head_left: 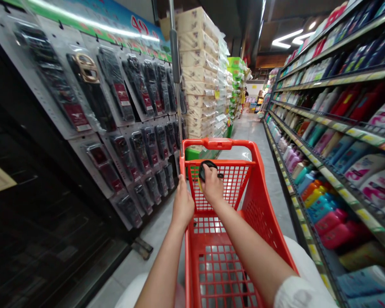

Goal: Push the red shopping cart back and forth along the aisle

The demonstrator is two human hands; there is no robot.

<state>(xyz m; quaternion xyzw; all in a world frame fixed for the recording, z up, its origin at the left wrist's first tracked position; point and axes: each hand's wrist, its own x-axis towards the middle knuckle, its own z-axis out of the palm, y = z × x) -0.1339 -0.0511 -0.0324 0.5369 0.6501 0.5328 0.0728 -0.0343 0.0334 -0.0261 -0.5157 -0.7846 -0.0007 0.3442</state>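
Observation:
A red plastic shopping cart (269, 205) with lattice panels stands right in front of me. My left hand (183, 204) is closed on its left side rim, near the far handle. Over the cart, in front of the far lattice panel, my right hand (212, 185) grips a black rounded object (205, 166). A small dark piece juts out to its right, and a bit of yellow shows under the fingers. The hand covers much of this object, so its kind cannot be made out.
Packaged belts (122, 96) hang on a rack at left, beside a thin metal pole (173, 55). Stacked tissue packs (197, 72) stand beyond it. Shelves of bottles (336, 149) line the right side. A grey tiled aisle (253, 128) runs ahead between them.

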